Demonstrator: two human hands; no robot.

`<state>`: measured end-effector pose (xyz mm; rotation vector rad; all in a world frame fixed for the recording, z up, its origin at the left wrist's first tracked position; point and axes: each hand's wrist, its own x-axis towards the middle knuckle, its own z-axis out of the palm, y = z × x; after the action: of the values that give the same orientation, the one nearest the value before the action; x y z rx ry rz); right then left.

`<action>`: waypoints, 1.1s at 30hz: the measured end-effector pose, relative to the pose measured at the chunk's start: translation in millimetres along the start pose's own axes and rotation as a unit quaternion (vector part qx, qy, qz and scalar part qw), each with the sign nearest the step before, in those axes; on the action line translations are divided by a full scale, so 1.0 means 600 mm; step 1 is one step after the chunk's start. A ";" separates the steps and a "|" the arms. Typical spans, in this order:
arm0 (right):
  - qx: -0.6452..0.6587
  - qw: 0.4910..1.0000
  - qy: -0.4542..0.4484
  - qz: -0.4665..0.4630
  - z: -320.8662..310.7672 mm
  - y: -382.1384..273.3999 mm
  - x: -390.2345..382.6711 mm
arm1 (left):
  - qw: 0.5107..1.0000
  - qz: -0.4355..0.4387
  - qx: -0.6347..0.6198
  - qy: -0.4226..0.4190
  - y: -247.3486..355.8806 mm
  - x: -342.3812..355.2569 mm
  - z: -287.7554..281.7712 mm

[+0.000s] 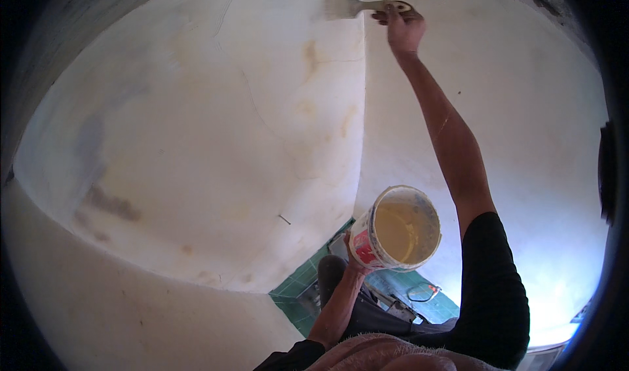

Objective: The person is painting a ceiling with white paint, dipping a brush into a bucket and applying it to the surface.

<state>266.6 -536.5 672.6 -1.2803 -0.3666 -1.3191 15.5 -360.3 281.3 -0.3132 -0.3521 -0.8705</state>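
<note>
"Where is the flat paintbrush (358, 5), and how would it handle?"

"Near the top, lying level, its blurred bristles pointing left over the pale wall (196, 129), beside the corner (364, 96). I'd judge it light: stiff handle, soft bristles that would bend and smear if gripped. The handle is the place to hold, and wet paint could make it slippery."

"Is it held there?"

"Yes. The fingers of the right hand (407, 30) are closed around the handle, well clear of the bristles."

"And the paint bucket (364, 241)?"

"Right of centre, low down, its mouth tipped toward the viewer, with pale yellow paint (396, 232) inside. It is probably the heavier thing, with stiff sides and a load that may slosh. Support low down, with the rim kept up, seems the safest hold."

"What of the left hand (356, 261)?"

"It grasps the bucket's lower left side; some fingers are hidden behind it."

"And the arms?"

"The right arm (452, 125) reaches high, almost straight, from a dark sleeve (491, 273). The left forearm (337, 309) slants up from the lower edge."
</note>
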 end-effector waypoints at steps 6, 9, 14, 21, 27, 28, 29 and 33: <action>-0.335 0.918 0.057 -0.206 -0.002 0.013 0.007 | 0.995 0.020 0.081 0.058 0.003 -0.014 -0.011; -0.121 0.980 -0.046 -0.149 0.065 -0.042 -0.068 | 0.982 0.035 0.139 0.121 0.010 -0.018 -0.022; 0.119 0.982 -0.145 0.024 0.049 -0.179 -0.151 | 0.992 0.023 0.110 0.048 0.008 -0.001 0.005; -0.033 0.974 -0.218 0.047 -0.252 -0.237 -0.204 | 0.940 0.113 0.257 0.192 0.035 -0.007 -0.021; -0.118 0.942 -0.285 0.133 -0.514 -0.381 -0.311 | 0.930 0.029 0.259 0.258 0.007 0.003 -0.064; -0.126 0.933 -0.292 0.168 -0.520 -0.402 -0.337 | 0.932 0.010 0.255 0.259 0.007 0.005 -0.076; -0.135 0.923 -0.296 0.204 -0.526 -0.418 -0.359 | 0.933 -0.012 0.248 0.262 -0.002 0.001 -0.087; -0.234 0.846 -0.474 0.068 -0.491 -0.399 -0.432 | 0.925 -0.054 0.245 0.284 0.006 -0.027 -0.099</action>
<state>-144.4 -592.5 474.0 -2.3060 -0.6370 -0.5621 18.6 -371.1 220.6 0.4261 -0.0360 -0.9090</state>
